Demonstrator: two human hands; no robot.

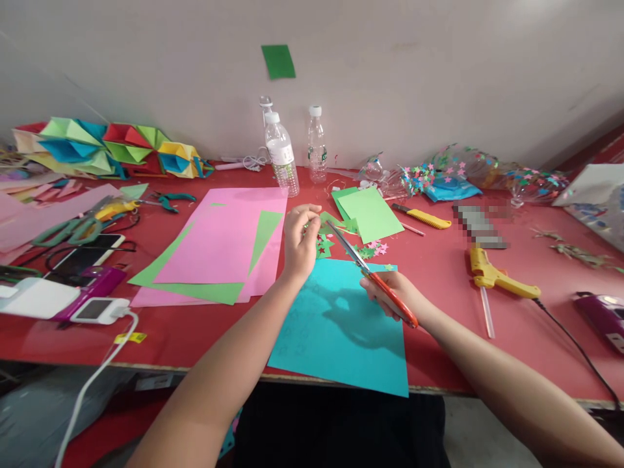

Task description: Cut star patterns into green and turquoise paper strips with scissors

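Observation:
My right hand [394, 296] is wrapped round the red handles of a pair of scissors [353, 253], whose blades point up and left toward my other hand. My left hand [301, 240] is raised with thumb and fingers pinched together; a speck of green shows between them, too small to name. Below both hands lies a sheet of blue paper [336, 331] with faint drawn outlines, its front edge sticking out past the table. Just beyond it are small cut paper stars [373, 249] in green and pink, among green scraps. Light green paper [375, 213] lies behind the scissors.
Pink sheets [205, 240] with green strips lie left, near a power bank, phone and pliers [168, 201]. Plastic bottles [283, 159] stand at the wall. On the right are a yellow cutter [429, 218] and a corded glue gun [502, 276]. Folded paper shapes [127, 143] sit back left.

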